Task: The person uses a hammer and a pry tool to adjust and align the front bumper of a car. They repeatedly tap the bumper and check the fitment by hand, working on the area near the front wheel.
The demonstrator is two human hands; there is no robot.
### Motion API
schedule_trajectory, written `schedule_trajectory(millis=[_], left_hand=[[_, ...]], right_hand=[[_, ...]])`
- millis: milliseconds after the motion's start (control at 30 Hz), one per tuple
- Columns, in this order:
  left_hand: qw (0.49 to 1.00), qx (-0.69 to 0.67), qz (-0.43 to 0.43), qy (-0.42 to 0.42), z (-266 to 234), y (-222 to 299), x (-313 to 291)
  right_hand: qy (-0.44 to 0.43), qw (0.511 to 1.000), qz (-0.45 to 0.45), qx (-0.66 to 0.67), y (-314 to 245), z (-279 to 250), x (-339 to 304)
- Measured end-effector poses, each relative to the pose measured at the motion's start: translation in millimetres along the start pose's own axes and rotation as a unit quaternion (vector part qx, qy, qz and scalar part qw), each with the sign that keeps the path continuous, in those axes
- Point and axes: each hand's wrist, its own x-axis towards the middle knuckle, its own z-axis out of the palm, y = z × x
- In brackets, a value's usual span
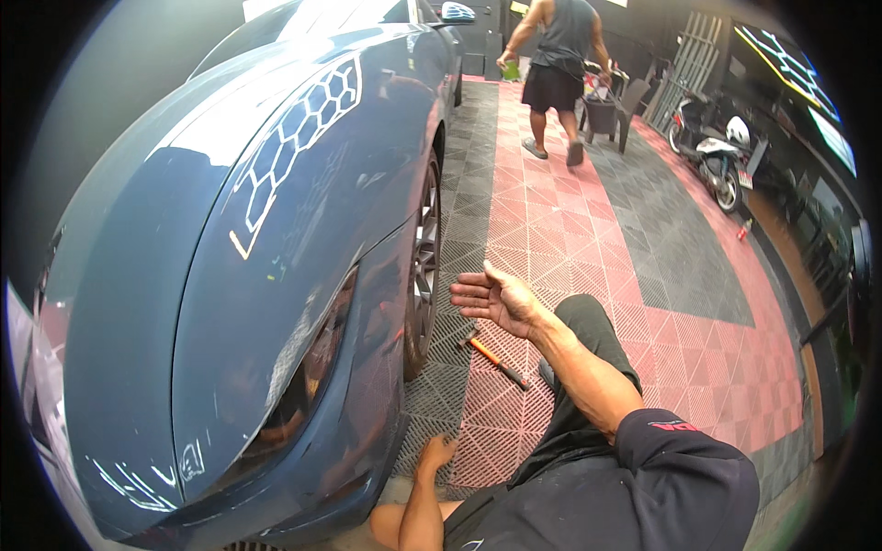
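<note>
My right hand is raised beside the front wheel of a dark blue car. Its palm is turned toward the car, fingers stretched out and nothing in them. Low by the front bumper, my left hand hangs just over the floor tiles; its fingers are bent away from view, so I cannot make out their grip. Between the two hands a hammer with an orange and black handle lies on the floor, its dark head toward the wheel. Neither hand touches it.
My bent knee is right of the hammer. Another person walks at the back, near a dark chair. A scooter and a small red bottle stand along the right side. Red and grey grid tiles cover the floor.
</note>
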Motion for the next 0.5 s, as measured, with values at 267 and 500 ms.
schedule_trajectory(millis=[267, 500], left_hand=[[0.997, -0.037, -0.044, 0.047, 23.2, -51.3, -13.0], [0.845, -0.472, 0.175, 0.182, -6.1, 102.6, -49.5]], right_hand=[[-0.016, 0.997, 0.003, 0.072, 8.2, -15.3, 10.0], [-0.075, 0.991, -0.065, 0.093, -12.9, 24.4, 45.7]])
